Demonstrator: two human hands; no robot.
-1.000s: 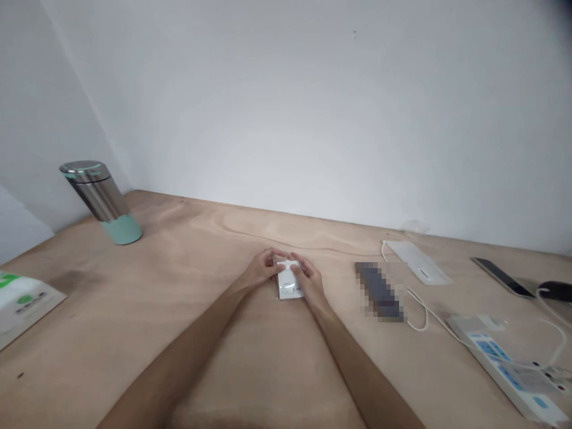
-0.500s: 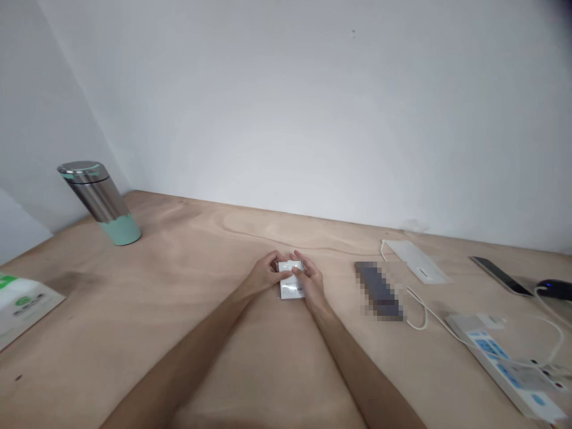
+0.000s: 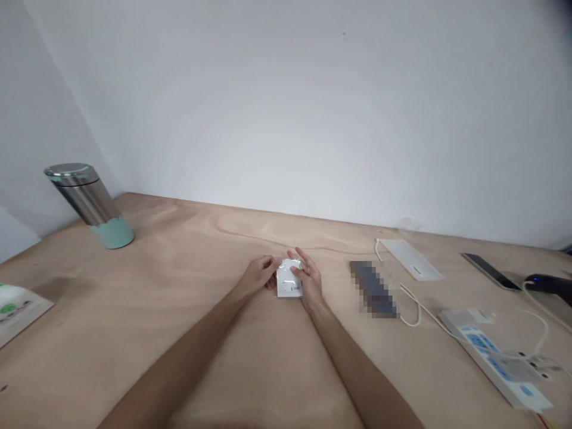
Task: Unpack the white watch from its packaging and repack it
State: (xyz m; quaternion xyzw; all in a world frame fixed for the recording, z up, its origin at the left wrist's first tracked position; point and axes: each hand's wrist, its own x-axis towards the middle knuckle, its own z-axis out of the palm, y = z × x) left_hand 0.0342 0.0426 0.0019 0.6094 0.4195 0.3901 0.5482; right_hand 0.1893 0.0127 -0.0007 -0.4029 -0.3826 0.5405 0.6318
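Note:
A small white packet in clear, shiny plastic (image 3: 288,285) with faint print and a barcode-like mark near its lower edge is held just above the wooden table. My right hand (image 3: 311,279) grips its right side, thumb across the front, with other fingers behind and a couple of fingertips pointing up past the top. At the upper left corner of the packet my left hand (image 3: 260,273) is closed, thumb and index finger pinched at the plastic edge. The rest of its fingers are curled under.
A steel and mint-green flask (image 3: 92,202) stands at the left, above a white and green packet (image 3: 22,310). To the right lie a blurred-out dark object (image 3: 374,289), a white pouch (image 3: 411,260), a phone (image 3: 490,271), a black device (image 3: 552,283), a white cable (image 3: 420,310) and a power strip (image 3: 496,357).
My left thumb has slid off the packet's front to its upper left edge, uncovering more of the front. My right fingers stretch further up. The view has shifted slightly right.

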